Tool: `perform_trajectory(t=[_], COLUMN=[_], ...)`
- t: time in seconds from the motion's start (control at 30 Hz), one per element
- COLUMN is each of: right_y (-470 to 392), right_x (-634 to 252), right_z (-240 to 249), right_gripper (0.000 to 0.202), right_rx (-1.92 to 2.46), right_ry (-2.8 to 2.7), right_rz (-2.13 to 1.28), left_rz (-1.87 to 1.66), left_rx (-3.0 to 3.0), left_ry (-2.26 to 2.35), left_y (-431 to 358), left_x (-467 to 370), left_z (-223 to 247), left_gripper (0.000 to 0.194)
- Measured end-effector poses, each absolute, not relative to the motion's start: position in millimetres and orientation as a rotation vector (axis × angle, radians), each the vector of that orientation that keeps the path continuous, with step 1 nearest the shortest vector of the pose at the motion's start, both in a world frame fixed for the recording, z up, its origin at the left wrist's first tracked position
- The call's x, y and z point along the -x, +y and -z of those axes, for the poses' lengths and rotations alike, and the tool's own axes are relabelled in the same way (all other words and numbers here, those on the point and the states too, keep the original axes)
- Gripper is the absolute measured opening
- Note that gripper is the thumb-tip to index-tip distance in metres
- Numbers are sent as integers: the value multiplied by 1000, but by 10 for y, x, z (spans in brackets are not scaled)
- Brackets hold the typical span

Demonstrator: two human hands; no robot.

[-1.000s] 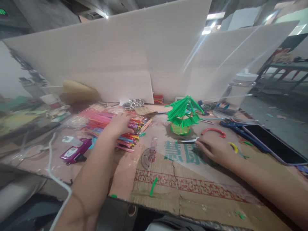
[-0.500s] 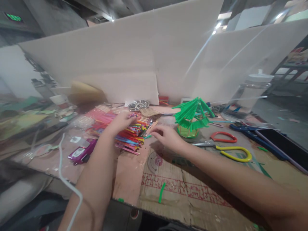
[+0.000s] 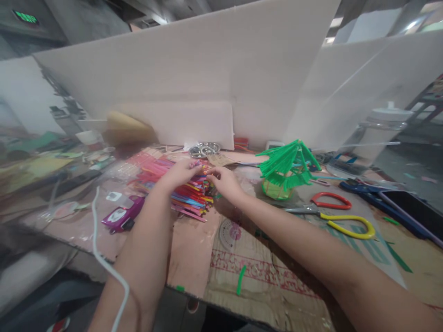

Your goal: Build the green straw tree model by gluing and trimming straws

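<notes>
Dozens of multicoloured pipe cleaners (image 3: 194,203) in a loose heap on the pinkish tabletop (image 3: 190,258), left of centre, cut ends towards the right, pinks and reds at the back, blues, yellows and purples nearer the front. Clear plastic wrapping (image 3: 119,173) around the far left end of the heap.

Across the top of the heap, left hand (image 3: 178,175), palm down, fingers bent over the stem ends. Just beside it, at the right-hand tips of the heap, right hand (image 3: 226,184), thumb and forefinger close together in a narrow pinch. Cannot tell whether any single stem sits between those fingertips, nor how firmly the left-hand fingers close on the stems; too small and blurred there. Fingertips of both hands near each other.

To the right of the heap, upright and apart from both hands, miniature pavilion (image 3: 287,161) with a bright green fringed roof and a paler green base. In front of it, scissors (image 3: 313,210) with one red and one yellow handle, lying flat, blades pointing left, beyond the right forearm. Further right, smartphone (image 3: 411,212), dark screen up, and blue-handled tool (image 3: 363,193) alongside.

Left of the left forearm, purple device (image 3: 121,216) with a pale label; white cord (image 3: 95,230) passing in front of that forearm. Near the front edge, on printed cardboard (image 3: 221,283), short green strip (image 3: 241,280). Behind everything, tall white board (image 3: 194,69); at far right, clear lidded bottle (image 3: 380,138).
</notes>
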State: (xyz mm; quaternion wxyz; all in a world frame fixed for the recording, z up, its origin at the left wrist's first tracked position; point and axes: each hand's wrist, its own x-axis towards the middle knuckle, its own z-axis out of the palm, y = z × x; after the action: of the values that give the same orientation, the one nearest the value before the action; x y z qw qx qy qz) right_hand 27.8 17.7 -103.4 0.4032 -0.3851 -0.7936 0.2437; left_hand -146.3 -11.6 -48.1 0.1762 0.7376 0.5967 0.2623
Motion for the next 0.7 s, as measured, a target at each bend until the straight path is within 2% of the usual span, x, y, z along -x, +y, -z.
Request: perform_trajectory(t=[0.33,0.5,0.7], right_y=[279,165,94], right_x=[-335,-443,-461], right_z=[1109,1139,1138], right_gripper=[10,11,7], right_rx=[994,920,820], right_ry=[-2048,-2108,-2236], right_rz=[-537,-459,-325], left_rz=[-401,-423,-436], left_rx=[-2164,-2137,-2113], left_ry=[1659,1796,1860], left_y=[-121,-78,-66], left_x=[1476,1488,1473], left_z=[566,588,591], left_gripper=[15,23,23])
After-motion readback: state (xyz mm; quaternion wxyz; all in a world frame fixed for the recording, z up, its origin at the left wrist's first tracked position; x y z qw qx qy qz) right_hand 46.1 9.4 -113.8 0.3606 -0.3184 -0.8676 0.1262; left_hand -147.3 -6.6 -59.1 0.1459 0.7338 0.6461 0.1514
